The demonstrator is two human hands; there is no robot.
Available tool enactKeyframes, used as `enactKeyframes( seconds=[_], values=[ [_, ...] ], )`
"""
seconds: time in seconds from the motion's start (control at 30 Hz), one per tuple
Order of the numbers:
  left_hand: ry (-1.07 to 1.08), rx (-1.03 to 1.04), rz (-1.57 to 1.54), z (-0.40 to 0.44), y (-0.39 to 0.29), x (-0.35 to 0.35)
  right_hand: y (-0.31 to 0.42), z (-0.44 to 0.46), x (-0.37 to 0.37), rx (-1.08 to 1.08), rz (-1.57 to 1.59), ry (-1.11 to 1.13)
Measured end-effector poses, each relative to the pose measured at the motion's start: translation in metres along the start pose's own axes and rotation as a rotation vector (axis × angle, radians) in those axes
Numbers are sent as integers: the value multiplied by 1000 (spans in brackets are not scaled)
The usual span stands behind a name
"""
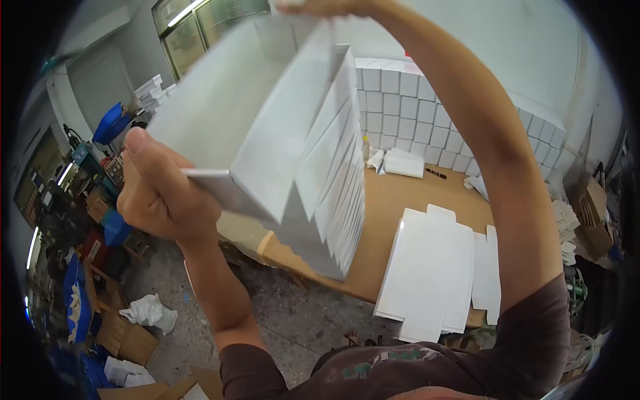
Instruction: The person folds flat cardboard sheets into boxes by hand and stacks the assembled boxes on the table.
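Observation:
An open white box [260, 127] is tilted up at the top left of the head view, its hollow side showing. My left hand [163, 190] grips its near left corner, thumb up. At the top edge of the view, my right hand [327, 8] is on the box's far end, with its fingers partly cut off. Right behind and below this box stands a tall stack of nested white boxes [340, 220] on the brown table [383, 200]. Flat white box blanks [430, 267] lie in a pile to the right of the stack.
A wall of stacked white boxes [407, 110] lines the table's back. Before it are a white wrapped bundle [403, 163], a black marker [436, 173] and a small bottle [365, 147]. Cardboard boxes [127, 337] and a white bag [150, 313] lie on the floor at left.

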State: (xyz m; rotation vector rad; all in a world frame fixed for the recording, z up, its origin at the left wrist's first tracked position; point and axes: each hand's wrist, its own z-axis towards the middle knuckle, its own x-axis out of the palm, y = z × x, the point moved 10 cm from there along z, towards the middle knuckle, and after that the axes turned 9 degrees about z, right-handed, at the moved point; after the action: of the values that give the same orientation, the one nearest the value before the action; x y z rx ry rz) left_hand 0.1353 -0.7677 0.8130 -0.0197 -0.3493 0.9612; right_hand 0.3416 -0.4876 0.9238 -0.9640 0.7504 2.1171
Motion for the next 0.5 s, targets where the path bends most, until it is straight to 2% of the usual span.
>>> enactKeyframes(
  seconds=[0.07,0.1,0.2,0.23,0.33,0.37,0.4,0.43,0.47,0.5],
  values=[
    [89,-96,-38,2,7,-7,-53,12,64,180,110,312],
    [107,-65,-98,7,-3,-4,-43,14,64,146,91,353],
    [54,-225,117,17,2,11,-29,24,58,79,162,401],
    [51,-287,181,20,6,18,-22,19,56,117,275,453],
    [-14,-369,232,29,12,17,-24,73,70,-418,-128,552],
    [6,-287,198,29,23,11,-14,45,55,-283,-41,540],
    [78,-34,275,31,22,16,0,14,43,-150,51,524],
    [128,225,334,27,21,20,-10,27,58,-174,-1,638],
    [108,228,439,25,23,29,-25,55,82,-199,-50,761],
    [95,227,553,22,24,35,-36,62,90,-189,-85,759]
  ],
)
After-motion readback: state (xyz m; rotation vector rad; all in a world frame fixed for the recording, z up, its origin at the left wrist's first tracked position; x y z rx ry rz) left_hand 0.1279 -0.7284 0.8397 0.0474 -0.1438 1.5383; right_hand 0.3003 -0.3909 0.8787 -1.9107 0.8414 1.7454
